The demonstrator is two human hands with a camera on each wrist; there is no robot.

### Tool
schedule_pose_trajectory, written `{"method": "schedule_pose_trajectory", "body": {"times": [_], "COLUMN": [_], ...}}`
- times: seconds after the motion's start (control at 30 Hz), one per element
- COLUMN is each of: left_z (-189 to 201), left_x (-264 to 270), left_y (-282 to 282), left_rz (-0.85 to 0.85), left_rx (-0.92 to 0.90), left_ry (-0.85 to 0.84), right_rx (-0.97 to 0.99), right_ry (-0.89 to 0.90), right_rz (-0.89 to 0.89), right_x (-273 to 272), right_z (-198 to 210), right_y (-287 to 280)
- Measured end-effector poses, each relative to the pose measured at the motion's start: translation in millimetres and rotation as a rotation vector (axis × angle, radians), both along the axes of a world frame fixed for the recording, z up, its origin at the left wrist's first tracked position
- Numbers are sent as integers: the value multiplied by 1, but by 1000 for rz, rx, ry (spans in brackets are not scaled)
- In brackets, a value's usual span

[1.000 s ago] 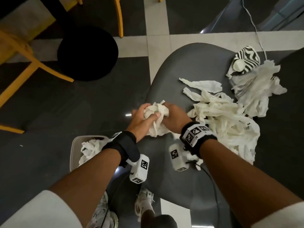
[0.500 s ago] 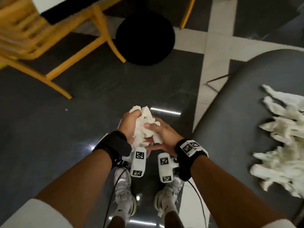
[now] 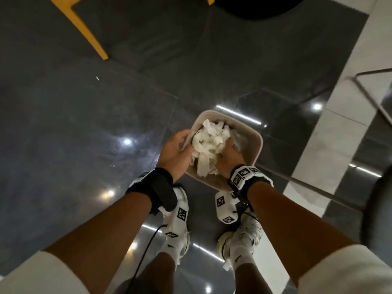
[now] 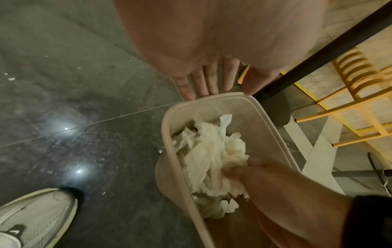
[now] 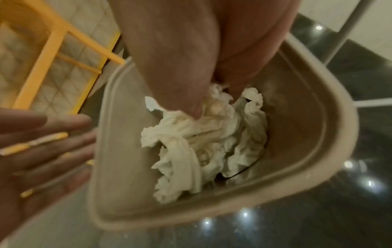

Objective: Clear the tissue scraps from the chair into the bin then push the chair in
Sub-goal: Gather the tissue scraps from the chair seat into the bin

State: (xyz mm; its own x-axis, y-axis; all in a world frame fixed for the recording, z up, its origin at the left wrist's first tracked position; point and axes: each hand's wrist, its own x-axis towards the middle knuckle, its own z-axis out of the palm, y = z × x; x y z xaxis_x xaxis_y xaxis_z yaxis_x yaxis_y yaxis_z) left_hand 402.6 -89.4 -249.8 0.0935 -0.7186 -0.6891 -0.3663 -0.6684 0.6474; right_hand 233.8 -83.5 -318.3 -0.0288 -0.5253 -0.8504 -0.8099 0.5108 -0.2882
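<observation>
A beige bin (image 3: pixel 259 143) stands on the dark floor just ahead of my feet. A wad of white tissue scraps (image 3: pixel 210 141) lies in it. My right hand (image 3: pixel 228 152) reaches into the bin, thumb and fingers dug into the tissue scraps (image 5: pixel 201 142). My left hand (image 3: pixel 178 147) hovers at the bin's left rim (image 4: pixel 167 127) with straight fingers (image 4: pixel 210 83) and holds nothing. Only a blurred edge of the grey chair seat (image 3: pixel 379 209) shows at far right. The scraps on the seat are out of view.
The chair's thin metal leg frame (image 3: pixel 373 92) stands right of the bin. A yellow chair leg (image 3: pixel 84 28) and a black round base (image 3: pixel 254 5) are farther ahead. My white shoes (image 3: pixel 178 230) stand directly behind the bin, with a cable hanging by the left one.
Both hands carried the tissue wad off the chair, leftward and down into the bin. My left hand has let go and opened. The view swung away from the seat.
</observation>
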Motion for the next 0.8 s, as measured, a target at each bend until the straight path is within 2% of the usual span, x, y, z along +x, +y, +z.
{"method": "schedule_pose_trajectory", "body": {"times": [0.1, 0.17, 0.3, 0.4, 0.53, 0.7, 0.8], "left_z": [-17, -25, -9, 21, 84, 154, 198], "left_x": [4, 5, -6, -28, -93, -231, -330], "left_y": [-2, -4, -25, -48, -86, -113, -107], "left_rz": [-42, -169, -338, -389, -396, -584, -760], "left_rx": [-15, 36, 116, 174, 54, -140, -216], "left_ry": [-92, -194, -319, -368, -298, -144, -65], "right_rx": [61, 48, 34, -102, -271, -472, -553], "right_ry": [-22, 10, -43, -155, -192, -184, -99], "right_rz": [292, 419, 403, 253, -37, -514, -659], "right_x": [-5, -11, -32, -57, -117, -253, -349], "right_z": [-16, -8, 35, 89, 174, 277, 322], "right_y": [3, -2, -22, -42, -59, -38, -4]}}
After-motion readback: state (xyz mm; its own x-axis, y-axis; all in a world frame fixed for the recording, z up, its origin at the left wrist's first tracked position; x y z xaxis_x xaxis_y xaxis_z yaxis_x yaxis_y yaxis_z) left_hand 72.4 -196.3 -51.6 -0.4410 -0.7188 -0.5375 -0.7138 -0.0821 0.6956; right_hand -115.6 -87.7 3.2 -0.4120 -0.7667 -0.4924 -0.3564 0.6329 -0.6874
